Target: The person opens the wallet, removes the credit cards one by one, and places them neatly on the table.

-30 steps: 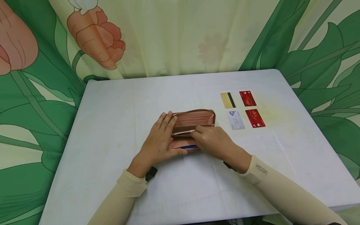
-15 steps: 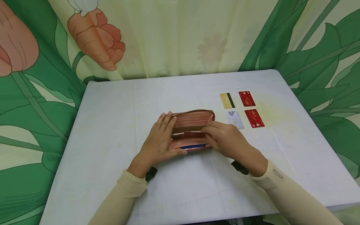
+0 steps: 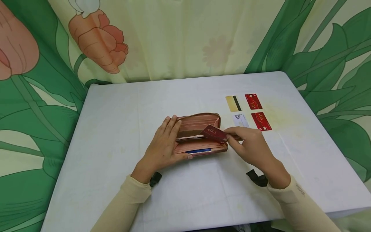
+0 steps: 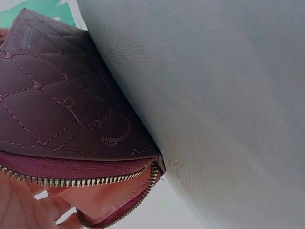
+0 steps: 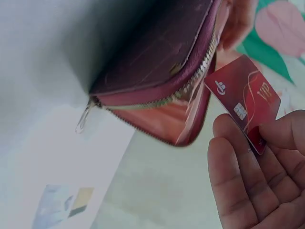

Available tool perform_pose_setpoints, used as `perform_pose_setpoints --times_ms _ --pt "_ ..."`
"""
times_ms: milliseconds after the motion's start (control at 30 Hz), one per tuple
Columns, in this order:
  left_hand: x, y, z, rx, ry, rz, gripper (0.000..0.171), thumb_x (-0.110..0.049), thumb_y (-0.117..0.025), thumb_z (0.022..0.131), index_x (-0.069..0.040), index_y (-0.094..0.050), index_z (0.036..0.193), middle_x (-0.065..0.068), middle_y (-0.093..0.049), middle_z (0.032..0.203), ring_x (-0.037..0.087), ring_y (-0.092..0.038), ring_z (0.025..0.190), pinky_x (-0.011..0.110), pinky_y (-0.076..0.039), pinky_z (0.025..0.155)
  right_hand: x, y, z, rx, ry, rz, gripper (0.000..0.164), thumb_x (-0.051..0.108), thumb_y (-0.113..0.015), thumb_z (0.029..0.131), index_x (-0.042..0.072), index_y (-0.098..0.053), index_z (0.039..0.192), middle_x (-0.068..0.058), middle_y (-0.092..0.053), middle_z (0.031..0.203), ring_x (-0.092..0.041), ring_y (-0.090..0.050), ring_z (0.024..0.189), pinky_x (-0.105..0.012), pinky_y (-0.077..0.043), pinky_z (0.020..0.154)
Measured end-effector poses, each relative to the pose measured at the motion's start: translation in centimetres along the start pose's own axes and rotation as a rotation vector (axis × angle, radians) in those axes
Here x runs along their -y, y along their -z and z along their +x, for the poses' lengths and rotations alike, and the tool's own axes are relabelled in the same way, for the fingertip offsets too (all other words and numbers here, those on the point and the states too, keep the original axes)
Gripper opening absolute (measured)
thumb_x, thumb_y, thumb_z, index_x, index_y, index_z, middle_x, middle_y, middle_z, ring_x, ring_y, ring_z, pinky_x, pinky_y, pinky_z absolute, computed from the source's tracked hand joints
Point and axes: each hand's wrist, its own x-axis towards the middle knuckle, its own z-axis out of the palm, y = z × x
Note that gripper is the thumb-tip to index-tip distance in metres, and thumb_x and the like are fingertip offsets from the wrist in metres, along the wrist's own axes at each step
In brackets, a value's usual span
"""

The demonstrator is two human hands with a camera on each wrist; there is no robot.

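A pinkish-brown zip wallet stands unzipped on the table, its mouth upward. My left hand spans its left end, fingers fairly straight against the far side and thumb on the near rim. The left wrist view shows the wallet's dark quilted outside and brass zip. Between thumb and fingers, my right hand pinches a red VIP card, held tilted above the wallet's right end. In the right wrist view the card is clear of the wallet. Something blue shows in the near pocket.
Right of the wallet lie a gold card with a dark stripe, a whitish card, and two red VIP cards, one farther and one nearer. The right hand partly covers the whitish card. A white cloth covers the table.
My right hand has drawn the red card up out of the wallet's middle section and moved right with it. My left hand has stayed on the wallet.
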Motion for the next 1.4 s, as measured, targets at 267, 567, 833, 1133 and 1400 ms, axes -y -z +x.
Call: perform_pose_setpoints --times_ms 267,567,833,1133,1400 --pt "0.0 0.0 0.1 -0.014 -0.012 -0.011 0.124 -0.071 -0.076 0.081 0.002 -0.019 0.164 0.022 -0.015 0.172 0.037 -0.006 0.161 0.053 -0.015 0.128 -1.2 1.0 -1.6 -0.12 -0.141 0.111 0.02 -0.013 -0.072 0.086 -0.002 -0.079 0.101 -0.011 -0.079 0.087 -0.004 -0.071 0.068 -0.008 -0.053 0.066" --pt "0.0 0.0 0.0 -0.009 -0.003 0.0 0.124 -0.072 -0.075 0.082 0.001 -0.018 0.164 0.021 -0.014 0.172 0.038 -0.006 0.161 0.054 -0.015 0.128 -2.3 1.8 -3.6 -0.166 -0.402 0.191 0.017 -0.004 -0.067 0.096 -0.008 -0.075 0.111 -0.021 -0.077 0.092 0.005 -0.07 0.071 -0.01 -0.054 0.071" --pt "0.0 0.0 -0.1 -0.01 0.0 -0.007 0.126 -0.072 -0.077 0.08 0.001 -0.018 0.164 0.022 -0.015 0.172 0.038 -0.007 0.16 0.053 -0.014 0.128 -3.3 2.6 -5.4 -0.198 -0.61 0.168 0.026 0.007 -0.063 0.102 -0.01 -0.072 0.119 -0.027 -0.075 0.1 0.006 -0.068 0.068 -0.011 -0.055 0.067" --pt "-0.2 0.1 0.0 0.01 0.013 -0.011 0.126 -0.073 -0.075 0.081 0.001 -0.017 0.165 0.02 -0.012 0.173 0.035 -0.003 0.161 0.051 -0.012 0.129 -4.3 3.1 -6.9 -0.178 -0.86 0.089 0.033 0.018 -0.059 0.104 -0.007 -0.072 0.122 -0.028 -0.075 0.105 0.0 -0.069 0.065 -0.013 -0.055 0.062" --pt "-0.3 0.2 -0.1 0.012 0.012 -0.005 0.125 -0.072 -0.075 0.082 0.001 -0.017 0.164 0.022 -0.013 0.173 0.037 -0.004 0.161 0.051 -0.012 0.129 -4.8 2.9 -7.7 -0.112 -0.98 0.08 0.035 0.022 -0.06 0.104 -0.005 -0.072 0.124 -0.026 -0.075 0.109 -0.012 -0.073 0.069 -0.015 -0.056 0.062"
